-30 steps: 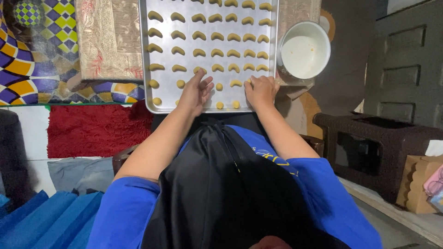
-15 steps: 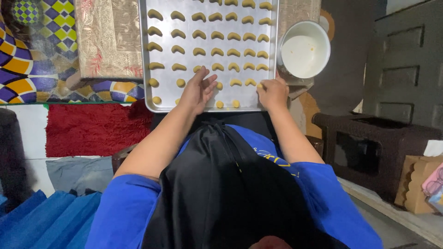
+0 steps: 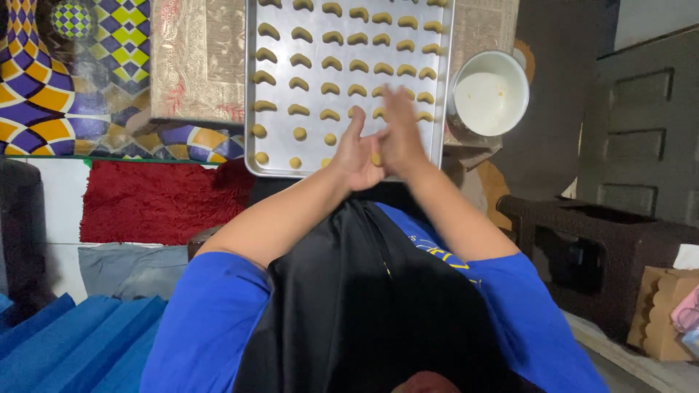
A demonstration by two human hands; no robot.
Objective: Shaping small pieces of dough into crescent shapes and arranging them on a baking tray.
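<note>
A metal baking tray [image 3: 250,87] lies in front of me, holding rows of yellow crescent-shaped dough pieces [image 3: 330,64]. Several small dough balls [image 3: 299,134] sit in its nearest rows. My left hand [image 3: 355,151] and my right hand [image 3: 402,129] are pressed palm to palm over the tray's near right corner. A bit of yellow dough [image 3: 376,158] shows between the palms. The hands hide the pieces under them.
A white bowl [image 3: 489,94] stands just right of the tray. A beige patterned cloth [image 3: 196,58] and a colourful checked mat [image 3: 80,80] lie to the left, a red rug [image 3: 160,200] below them. Blue foam blocks [image 3: 65,342] are near left, a dark stool [image 3: 604,247] right.
Both hands have lifted off the tray's front rows and come together, palms pressed around a piece of dough. The tray and bowl have not moved.
</note>
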